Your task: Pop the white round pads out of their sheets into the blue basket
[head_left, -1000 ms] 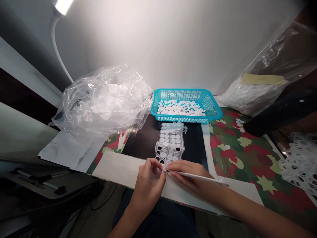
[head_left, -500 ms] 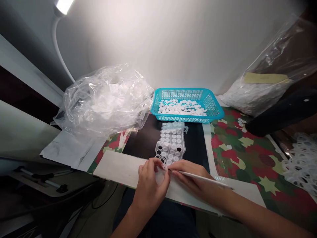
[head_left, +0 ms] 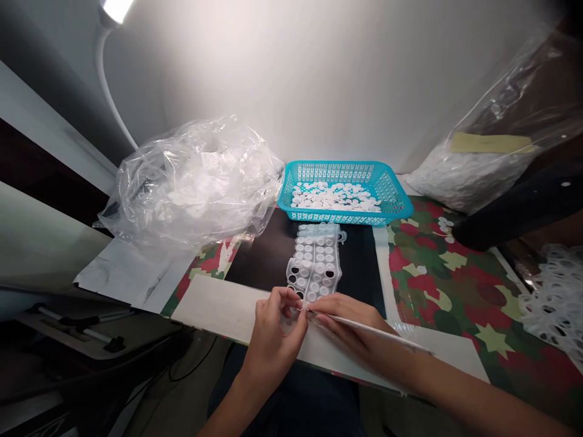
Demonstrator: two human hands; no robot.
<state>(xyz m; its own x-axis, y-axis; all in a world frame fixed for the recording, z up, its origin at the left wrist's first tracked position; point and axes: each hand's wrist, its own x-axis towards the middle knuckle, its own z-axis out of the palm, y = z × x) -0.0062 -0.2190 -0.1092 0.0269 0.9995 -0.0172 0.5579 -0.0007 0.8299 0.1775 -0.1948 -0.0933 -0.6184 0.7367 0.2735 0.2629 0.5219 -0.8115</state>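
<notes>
My left hand (head_left: 276, 328) is closed in a pinch at the near end of the translucent molded sheet, with a small clear piece between its fingers that I cannot fully make out. A thin white stick-like tool (head_left: 378, 331) lies in my right hand (head_left: 353, 318), which is closed around it. The tool's tip meets the left fingertips; its handle slants back over the right wrist. Just beyond the fingers lies the translucent sheet of round caps (head_left: 317, 258), in rows, with a few dark open holes at its near left and right.
A blue basket (head_left: 396, 209) with several white discs stands behind the sheet. A clear plastic bag (head_left: 195, 182) is at left, another bag of white pieces (head_left: 464, 176) at right. Ring-shaped scraps (head_left: 553, 303) pile at far right. A lamp (head_left: 116, 9) hangs upper left.
My left hand has shifted slightly, its thumb drawing in a little to the left. The right hand and its tool have barely moved.
</notes>
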